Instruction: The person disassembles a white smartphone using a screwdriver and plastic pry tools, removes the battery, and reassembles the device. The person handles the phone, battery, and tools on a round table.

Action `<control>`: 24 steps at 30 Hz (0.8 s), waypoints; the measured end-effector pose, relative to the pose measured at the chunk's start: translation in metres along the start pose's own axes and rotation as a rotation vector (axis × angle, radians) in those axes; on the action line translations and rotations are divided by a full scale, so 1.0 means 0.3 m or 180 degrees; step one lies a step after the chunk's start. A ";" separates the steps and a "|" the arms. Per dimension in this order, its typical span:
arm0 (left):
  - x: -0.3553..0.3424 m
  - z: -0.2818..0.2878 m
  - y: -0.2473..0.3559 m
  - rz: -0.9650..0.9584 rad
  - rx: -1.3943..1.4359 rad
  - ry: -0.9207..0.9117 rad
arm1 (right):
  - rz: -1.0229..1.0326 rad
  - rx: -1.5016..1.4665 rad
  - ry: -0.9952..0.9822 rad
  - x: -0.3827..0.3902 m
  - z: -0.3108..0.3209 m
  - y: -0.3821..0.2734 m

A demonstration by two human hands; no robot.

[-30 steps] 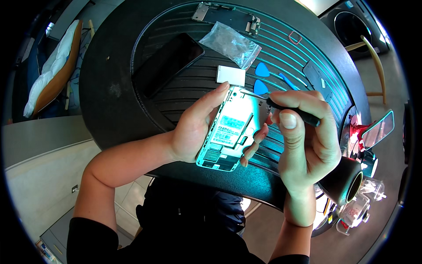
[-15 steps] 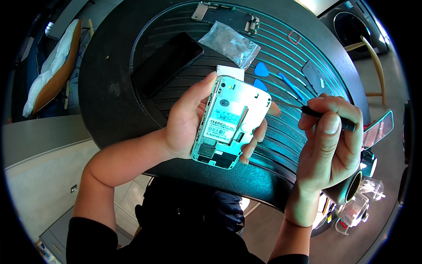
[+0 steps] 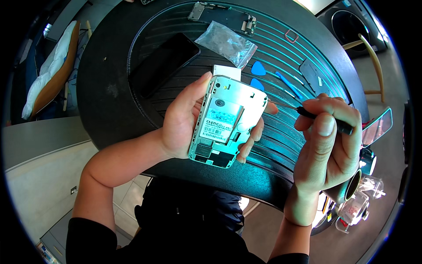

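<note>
My left hand (image 3: 180, 132) is wrapped round an opened phone (image 3: 235, 112), showing its pale inner frame with a label and slots. My right hand (image 3: 327, 138) grips a slim black screwdriver (image 3: 306, 112), its thin shaft reaching to the phone's upper right corner; whether the tip touches cannot be made out. Just beyond the phone lie a white flat rectangular piece (image 3: 226, 71) and blue triangular picks (image 3: 258, 68), one partly hidden. A blue plastic pry tool (image 3: 288, 84) lies to their right.
On the dark grooved table (image 3: 105, 114) are a black phone (image 3: 165, 64), a clear bag (image 3: 225, 42), a disassembled phone part (image 3: 220, 16) and a dark plate (image 3: 310, 75). At right are a screen on a red stand (image 3: 378, 127), a dark cylindrical container (image 3: 343, 189) and clear containers (image 3: 351, 209).
The phone and my left hand have shifted left and up. My right hand has moved right, away from over the phone, with the screwdriver, whose shaft now shows.
</note>
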State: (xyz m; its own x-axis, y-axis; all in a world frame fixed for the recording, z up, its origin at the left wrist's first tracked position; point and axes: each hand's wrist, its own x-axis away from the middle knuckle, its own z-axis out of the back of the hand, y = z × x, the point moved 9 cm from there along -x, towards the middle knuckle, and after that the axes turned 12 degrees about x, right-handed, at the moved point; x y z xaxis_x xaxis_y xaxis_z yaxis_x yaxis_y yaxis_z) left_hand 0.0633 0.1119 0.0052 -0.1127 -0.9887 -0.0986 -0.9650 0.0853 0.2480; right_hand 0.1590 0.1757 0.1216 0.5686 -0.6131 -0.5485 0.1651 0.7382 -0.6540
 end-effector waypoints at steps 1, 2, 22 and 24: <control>0.000 -0.001 -0.001 0.0007 0.0007 0.0010 | 0.0008 0.0029 -0.0004 0.000 0.001 -0.002; 0.000 0.003 -0.003 0.0029 -0.0001 0.0049 | 0.0016 0.0059 -0.0009 0.001 0.002 -0.003; 0.012 0.031 -0.003 0.0017 0.0176 0.0286 | 0.0609 0.0425 -0.0021 0.003 -0.033 -0.032; 0.014 0.035 0.003 -0.0012 0.0006 0.0385 | 0.0639 0.0574 -0.0056 0.004 -0.046 -0.037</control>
State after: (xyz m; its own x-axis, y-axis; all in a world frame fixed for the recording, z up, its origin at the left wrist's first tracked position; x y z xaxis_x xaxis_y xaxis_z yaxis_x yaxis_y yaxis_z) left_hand 0.0597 0.1093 -0.0050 -0.0798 -0.9967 0.0175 -0.9658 0.0817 0.2460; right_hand 0.1467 0.1628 0.1211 0.6181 -0.4455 -0.6477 0.1875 0.8837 -0.4289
